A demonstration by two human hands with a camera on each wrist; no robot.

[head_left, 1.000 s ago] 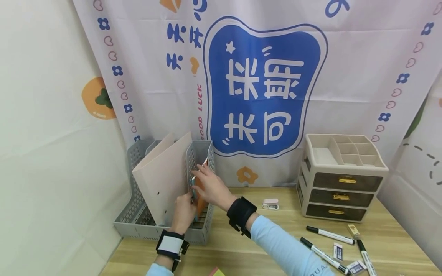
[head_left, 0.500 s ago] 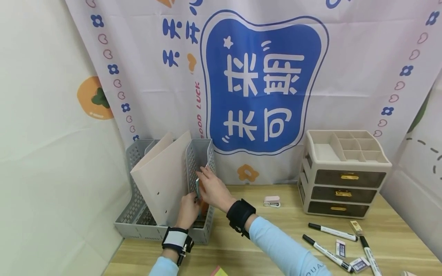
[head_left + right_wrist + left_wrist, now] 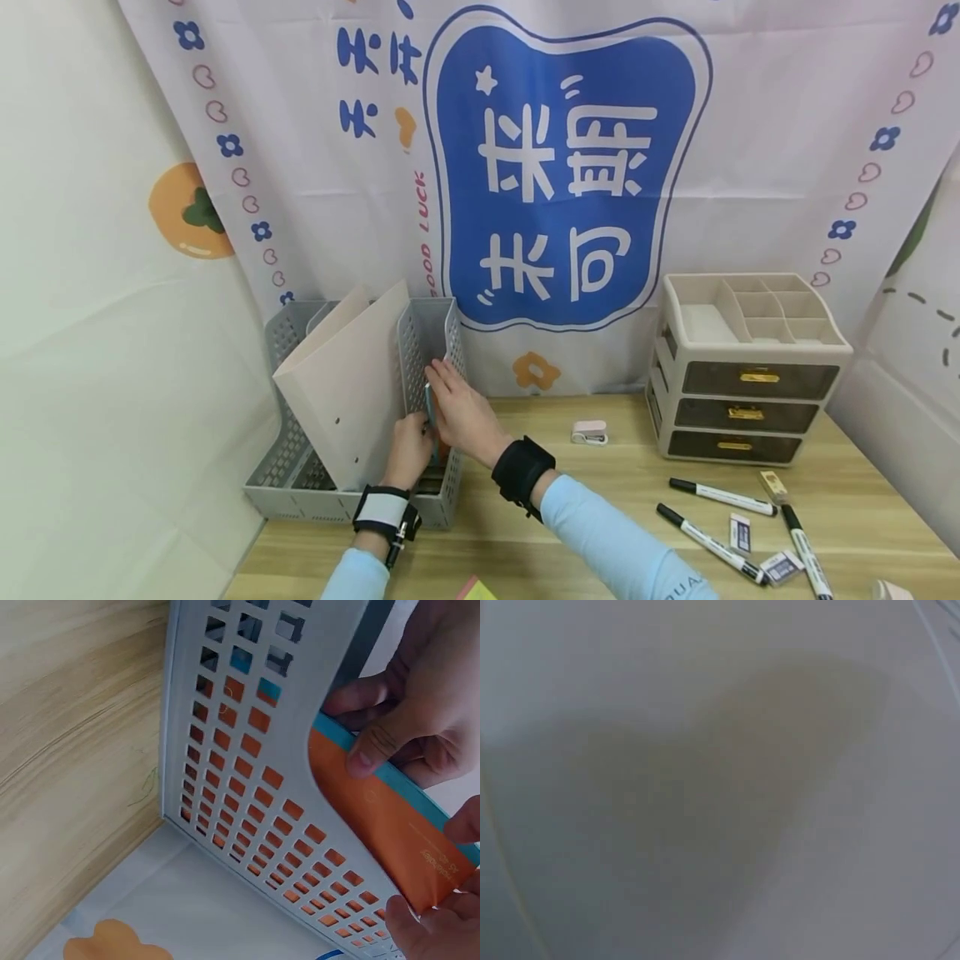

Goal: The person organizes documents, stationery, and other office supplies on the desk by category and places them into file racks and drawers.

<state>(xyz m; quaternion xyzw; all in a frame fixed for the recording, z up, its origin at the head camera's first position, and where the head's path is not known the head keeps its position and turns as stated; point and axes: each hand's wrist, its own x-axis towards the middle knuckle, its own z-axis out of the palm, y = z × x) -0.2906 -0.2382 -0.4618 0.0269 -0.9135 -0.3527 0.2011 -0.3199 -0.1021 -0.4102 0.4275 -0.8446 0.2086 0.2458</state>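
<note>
An orange notebook (image 3: 375, 814) with a teal edge stands in the rightmost section of a grey perforated file holder (image 3: 303, 500). My left hand (image 3: 408, 446) grips its near end; in the right wrist view the thumb (image 3: 375, 746) presses the orange cover. My right hand (image 3: 468, 417) holds the farther upper corner, its fingertips (image 3: 405, 922) at that corner in the right wrist view. In the head view the hands hide most of the notebook. Beside my left hand, a large pale folder (image 3: 352, 392) leans in the holder. The left wrist view is a blurred pale surface.
A beige drawer unit (image 3: 753, 358) stands at the back right. Several markers (image 3: 720, 496) and small erasers (image 3: 738, 533) lie before it. A pink clip-like item (image 3: 590, 431) lies mid-table, and sticky notes (image 3: 476, 590) show at the front edge.
The notebook's top edge has dropped lower in the holder, and its orange cover shows less in the head view. My left hand has shifted slightly right, nearer my right hand.
</note>
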